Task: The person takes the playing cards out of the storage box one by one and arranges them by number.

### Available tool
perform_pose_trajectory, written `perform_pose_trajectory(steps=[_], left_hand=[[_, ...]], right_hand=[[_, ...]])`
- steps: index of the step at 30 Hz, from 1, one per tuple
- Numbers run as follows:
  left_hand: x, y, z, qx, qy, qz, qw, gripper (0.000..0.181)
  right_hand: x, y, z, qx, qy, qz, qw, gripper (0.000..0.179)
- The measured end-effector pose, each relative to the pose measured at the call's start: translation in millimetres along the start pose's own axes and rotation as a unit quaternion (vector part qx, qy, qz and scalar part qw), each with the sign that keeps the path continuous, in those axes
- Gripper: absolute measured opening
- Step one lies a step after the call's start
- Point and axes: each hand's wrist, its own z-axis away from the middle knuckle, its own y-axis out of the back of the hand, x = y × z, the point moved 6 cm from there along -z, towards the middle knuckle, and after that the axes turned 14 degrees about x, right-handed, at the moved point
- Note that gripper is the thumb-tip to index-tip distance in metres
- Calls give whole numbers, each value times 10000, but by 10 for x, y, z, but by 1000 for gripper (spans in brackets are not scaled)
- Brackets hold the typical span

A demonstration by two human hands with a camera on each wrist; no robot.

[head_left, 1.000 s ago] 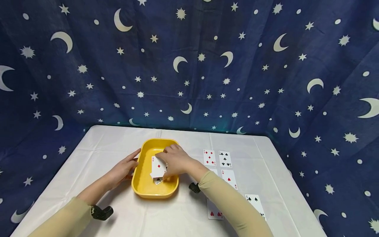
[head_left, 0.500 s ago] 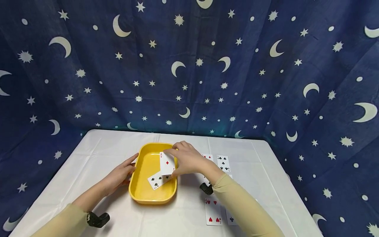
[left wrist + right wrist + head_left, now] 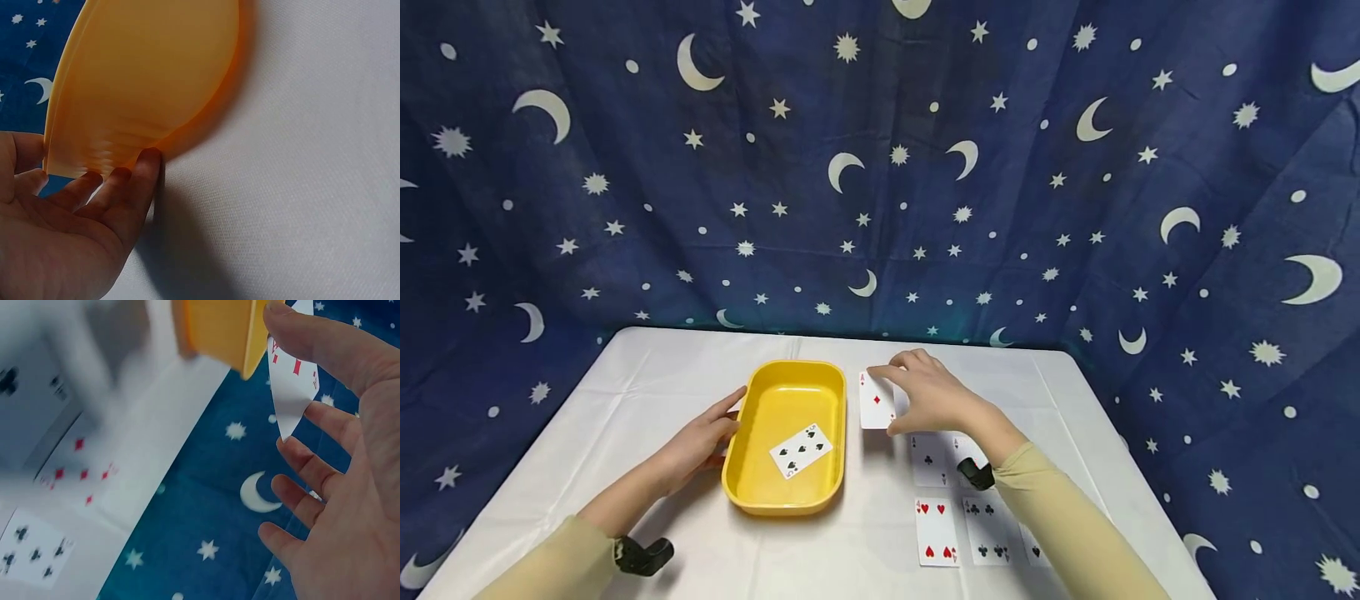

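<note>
My right hand (image 3: 936,396) pinches an ace of diamonds (image 3: 877,404) by its edges between thumb and fingers, just right of a yellow tray (image 3: 778,402). In the right wrist view the same playing card (image 3: 292,394) is tilted, with the thumb on one edge and fingertips on the other. A five of spades (image 3: 801,451) lies face up on the tray's floor. At the tray's left side is my left hand (image 3: 696,450). The left wrist view has its fingertips (image 3: 149,159) against the tray's outer wall (image 3: 156,69), the fingers loosely extended.
Face-up cards lie in rows on the white tabletop at right: an ace of clubs (image 3: 929,461), a four of hearts (image 3: 936,532) and a four of clubs (image 3: 988,532) among them. The right wrist view shows a five of diamonds (image 3: 84,474) and a five of clubs (image 3: 35,553).
My right hand has lifted the ace of diamonds out of the tray and carried it right, past the rim. The five of spades is uncovered. My left hand stays at the tray's side.
</note>
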Motion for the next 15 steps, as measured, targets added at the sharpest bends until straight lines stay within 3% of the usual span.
perform_pose_trajectory(steps=[8,15], left_hand=[[38,19,-4,-100,-31,-87,9999,68],[15,-3,-7,-177,2,-102,9998,68]], right_hand=[[349,120,261,-11,-263,-164,9995,94],[707,101,625,-160,-614,-169,9978,95]])
